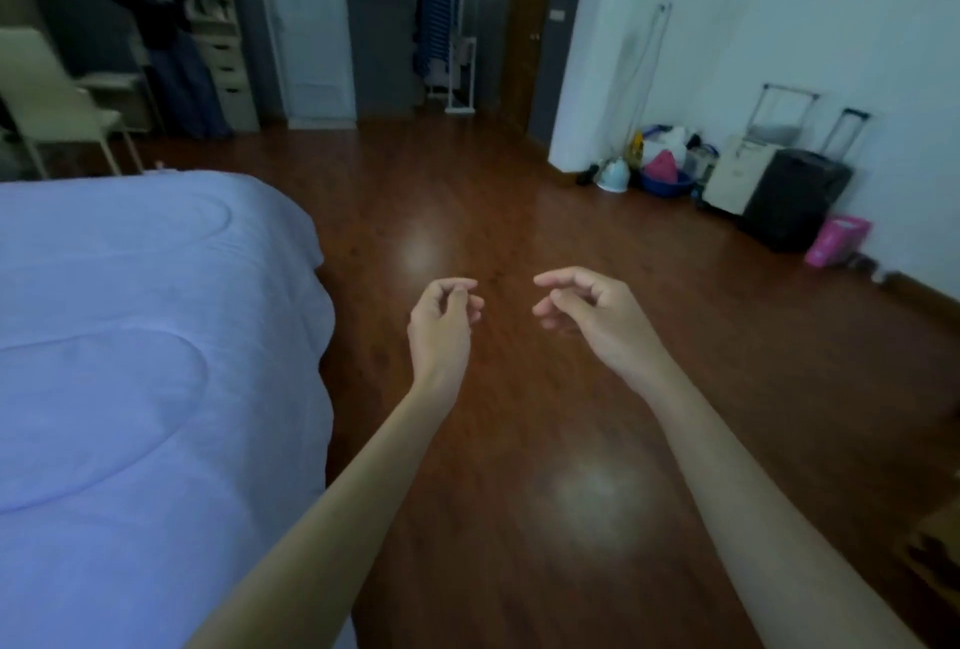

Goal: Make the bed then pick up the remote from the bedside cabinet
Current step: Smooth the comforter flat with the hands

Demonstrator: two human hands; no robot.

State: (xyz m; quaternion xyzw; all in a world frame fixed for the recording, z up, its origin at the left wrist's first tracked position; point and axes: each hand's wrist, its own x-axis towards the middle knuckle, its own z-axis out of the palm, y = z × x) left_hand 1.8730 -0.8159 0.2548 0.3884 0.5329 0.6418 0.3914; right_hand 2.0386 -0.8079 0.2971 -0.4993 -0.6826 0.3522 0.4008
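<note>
A bed (130, 336) under a smooth lilac cover filled the left, its long side running near to far. The left hand (441, 321) and right hand (592, 315) hovered over the wooden floor (519, 211), fingers loosely curled, empty.

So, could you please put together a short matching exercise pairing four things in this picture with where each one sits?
Things:
1. quilt
2. black suitcase
3. chair
4. left hand

Places:
A. against the right-hand wall
B. held over the wooden floor, empty
C. spread over the bed at left
D. beyond the far end of the bed, upper left

Pairs: 1-C, 2-A, 3-D, 4-B
</note>
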